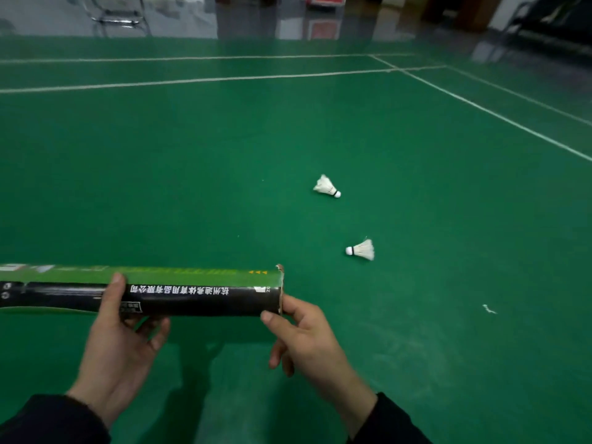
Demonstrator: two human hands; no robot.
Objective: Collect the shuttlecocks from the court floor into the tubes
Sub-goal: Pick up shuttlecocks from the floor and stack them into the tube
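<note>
A long green and black cardboard tube [198,291] lies level across the lower left of the head view, its open end pointing right. My left hand [118,341] grips the tube around its middle from below. My right hand [304,334] is at the tube's open end, thumb and fingers touching the rim; I cannot see anything in it. Two white feather shuttlecocks lie on the green floor beyond: one [326,186] farther off, the other [362,249] nearer, just right of the tube's mouth.
White court lines [480,107] run across the back and down the right side. A small white feather scrap [489,309] lies on the floor at the right. A metal chair frame [115,14] and red boxes [325,1] stand beyond the court.
</note>
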